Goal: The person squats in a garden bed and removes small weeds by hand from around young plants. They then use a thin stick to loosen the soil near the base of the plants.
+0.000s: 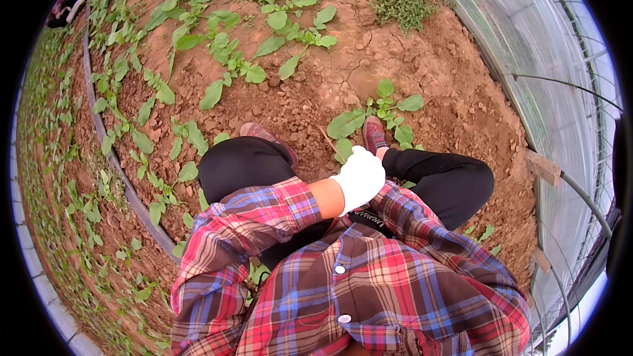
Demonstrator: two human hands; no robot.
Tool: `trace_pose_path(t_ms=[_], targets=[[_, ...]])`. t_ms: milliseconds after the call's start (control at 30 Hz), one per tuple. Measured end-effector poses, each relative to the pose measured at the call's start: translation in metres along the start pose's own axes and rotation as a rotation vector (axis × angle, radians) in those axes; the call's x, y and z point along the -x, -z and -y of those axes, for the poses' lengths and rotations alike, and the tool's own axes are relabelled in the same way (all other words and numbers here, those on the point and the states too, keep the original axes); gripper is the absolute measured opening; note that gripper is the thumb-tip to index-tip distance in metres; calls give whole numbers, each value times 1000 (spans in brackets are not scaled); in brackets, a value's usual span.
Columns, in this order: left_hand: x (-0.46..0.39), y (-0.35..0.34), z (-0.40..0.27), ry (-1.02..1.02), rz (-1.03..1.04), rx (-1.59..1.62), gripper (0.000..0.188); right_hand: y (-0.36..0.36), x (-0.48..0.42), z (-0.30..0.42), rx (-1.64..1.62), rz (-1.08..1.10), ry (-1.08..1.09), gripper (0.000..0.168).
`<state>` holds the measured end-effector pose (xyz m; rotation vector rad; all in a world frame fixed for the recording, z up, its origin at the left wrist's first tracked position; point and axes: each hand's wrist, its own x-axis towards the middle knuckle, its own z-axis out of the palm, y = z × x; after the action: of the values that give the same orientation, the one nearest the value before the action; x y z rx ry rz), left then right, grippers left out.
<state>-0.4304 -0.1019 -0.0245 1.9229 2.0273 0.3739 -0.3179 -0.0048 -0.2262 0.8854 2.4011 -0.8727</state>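
My left hand (362, 178), in a white glove, reaches across to the middle between my knees. Its fingers look curled, but overexposure hides what they hold. A thin brown stick (331, 143) ends against the glove's upper left edge; I cannot tell whether it is gripped. My right hand is out of sight; the right plaid sleeve (410, 212) runs in behind the glove. A leafy green seedling (387, 105) grows in the soil around my right shoe (374, 133). One of its broad leaves (346, 123) spreads left, just above the glove.
Cracked reddish-brown soil (425, 64) surrounds me. More seedlings (222, 49) grow ahead and to the left. A dark irrigation hose (129, 193) curves along the left. On the right stands a plastic-film wall (499, 34) with wooden blocks (543, 167). Another person (68, 7) is at the far upper left.
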Motion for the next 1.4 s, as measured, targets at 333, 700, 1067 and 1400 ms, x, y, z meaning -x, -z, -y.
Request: trace_pose_path(t_ms=[333, 700, 1067, 1400], targets=[[11, 13, 2, 104, -31, 110, 18, 29, -90, 20, 96, -160, -56, 52], [-4, 37, 19, 163, -17, 232, 6, 104, -205, 60, 96, -322, -279, 57], [-10, 32, 21, 169, -79, 206, 10, -10, -100, 50, 97, -51, -32, 58], [1, 23, 18, 233, -26, 253, 7, 46, -134, 62, 120, -162, -63, 58]])
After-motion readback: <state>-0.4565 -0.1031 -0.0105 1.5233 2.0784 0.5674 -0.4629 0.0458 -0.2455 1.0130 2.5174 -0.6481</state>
